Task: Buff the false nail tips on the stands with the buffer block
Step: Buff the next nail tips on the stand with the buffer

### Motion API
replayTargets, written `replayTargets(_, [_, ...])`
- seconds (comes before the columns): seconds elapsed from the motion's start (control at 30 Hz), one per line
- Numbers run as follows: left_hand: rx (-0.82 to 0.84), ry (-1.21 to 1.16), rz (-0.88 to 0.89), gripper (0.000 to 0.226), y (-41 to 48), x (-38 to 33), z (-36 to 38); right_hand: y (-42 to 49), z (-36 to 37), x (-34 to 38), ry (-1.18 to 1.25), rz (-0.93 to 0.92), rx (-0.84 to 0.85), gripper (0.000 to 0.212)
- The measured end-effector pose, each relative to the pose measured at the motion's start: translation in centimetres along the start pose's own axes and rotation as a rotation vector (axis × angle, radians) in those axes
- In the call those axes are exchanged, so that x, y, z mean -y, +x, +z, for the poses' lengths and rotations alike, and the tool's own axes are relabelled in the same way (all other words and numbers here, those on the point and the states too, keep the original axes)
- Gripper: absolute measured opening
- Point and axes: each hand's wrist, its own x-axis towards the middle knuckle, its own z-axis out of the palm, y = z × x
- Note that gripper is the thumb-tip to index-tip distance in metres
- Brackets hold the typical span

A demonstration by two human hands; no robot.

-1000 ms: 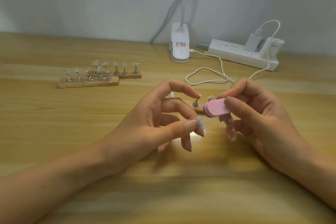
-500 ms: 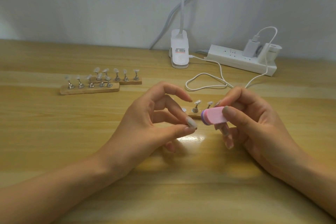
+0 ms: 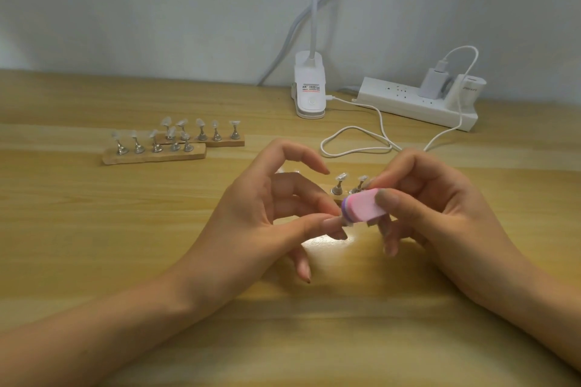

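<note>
Our right hand (image 3: 440,207) grips the pink buffer (image 3: 366,206), thumb on top; our left hand (image 3: 251,220) pinches a clear nail tip (image 3: 345,225) against the buffer's purple end.

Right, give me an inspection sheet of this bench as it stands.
Surface: wooden table, glare patch under the hands.
Job's things: pink buffer block against a nail tip; front rack and rear rack of tipped stands back left; third rack behind the hands.
Clutter: nothing seen.
Hands: left hand pinches the nail tip; right hand holds the buffer block.
Cables: white cable looped on the table; charger in the power strip.
Surroundings: clip lamp base, pale wall.
</note>
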Motion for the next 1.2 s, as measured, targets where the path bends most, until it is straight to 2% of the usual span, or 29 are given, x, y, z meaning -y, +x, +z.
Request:
replayTargets(0.1, [-0.012,-0.015,-0.007,0.035,0.0,0.0,0.1,-0.1,0.3,0.1,-0.041,-0.023,0.058,0.013])
replayTargets(0.2, [-0.016,-0.064,-0.029,0.039,-0.1,0.0,0.3,-0.1,0.3,0.3,-0.049,-0.028,-0.023,0.006])
replayTargets(0.33, [-0.027,-0.106,-0.059,0.043,-0.2,0.1,0.4,0.0,0.5,0.2,-0.053,-0.056,0.038,0.011])
replayTargets(0.47, [-0.028,-0.149,-0.080,0.044,-0.3,0.0,0.3,0.1,-0.2,0.1,-0.024,-0.041,-0.071,0.009])
replayTargets(0.63, [-0.011,-0.173,-0.100,0.043,-0.5,-0.2,0.4,0.1,-0.9,-0.1,0.033,-0.023,-0.058,0.021])
replayTargets(0.77, [-0.015,-0.162,-0.109,0.045,-0.4,-0.1,0.6,-0.1,0.2,0.0,0.029,-0.042,0.068,0.010])
replayTargets(0.9, [-0.030,-0.159,-0.124,0.047,-0.5,-0.2,0.4,-0.1,0.1,0.2,-0.003,-0.024,-0.032,0.011])
replayTargets(1.0, [-0.006,-0.164,-0.131,0.043,-0.5,-0.1,0.4,-0.2,0.3,0.1,0.001,-0.056,0.054,0.011])
replayTargets(1.13, [0.004,-0.202,-0.135,0.044,-0.6,-0.3,0.3,0.1,-0.3,0.1,0.006,-0.043,-0.043,0.017])
replayTargets(1.2, [0.030,-0.219,-0.124,0.045,-0.6,-0.4,0.4,0.1,-0.5,0.0,0.028,-0.035,-0.036,0.018])
